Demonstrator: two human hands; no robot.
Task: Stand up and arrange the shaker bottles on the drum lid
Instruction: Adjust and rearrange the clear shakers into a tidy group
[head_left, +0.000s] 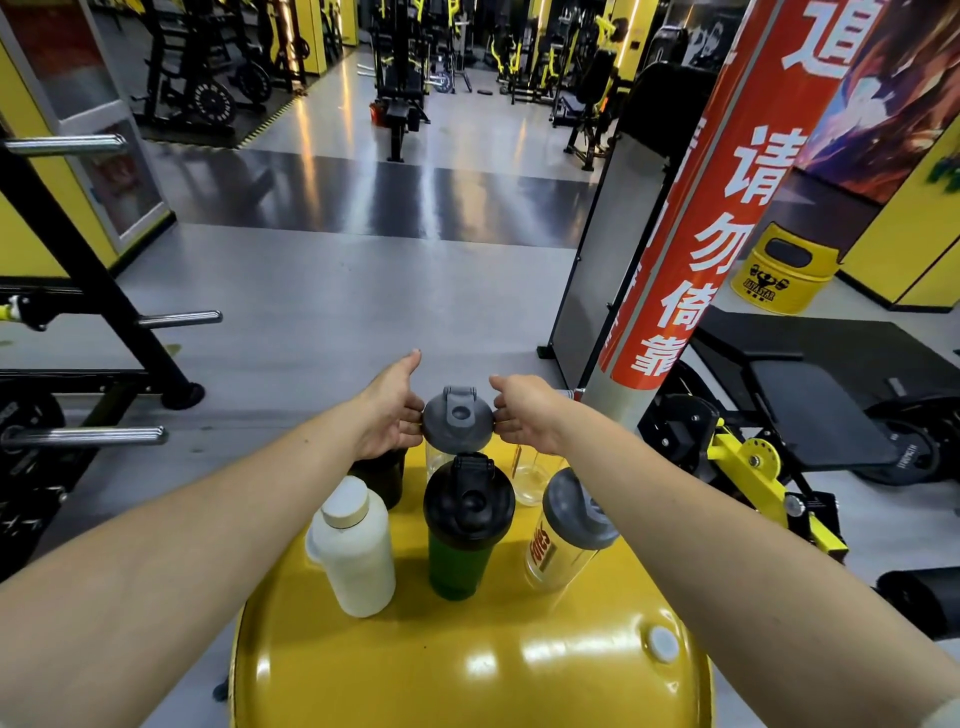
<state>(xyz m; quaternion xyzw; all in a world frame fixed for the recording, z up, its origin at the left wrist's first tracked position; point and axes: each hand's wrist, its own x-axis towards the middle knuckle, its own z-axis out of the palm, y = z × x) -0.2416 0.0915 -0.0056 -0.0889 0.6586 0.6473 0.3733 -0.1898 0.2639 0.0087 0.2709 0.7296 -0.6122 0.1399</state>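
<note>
At the far edge of the yellow drum lid (467, 670), the left hand (387, 410) and right hand (524, 415) pinch the grey-capped clear shaker (457, 421) from either side, fingertips on its cap rim. It stands behind the green shaker (460, 540), between the white bottle (358, 551) and the tilted printed shaker (563, 535). Best to steady its base flat and centred before letting go, since that edge looks unforgiving.

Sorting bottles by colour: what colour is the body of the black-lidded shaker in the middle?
Dark green, seen in the head view: the middle shaker.
</note>
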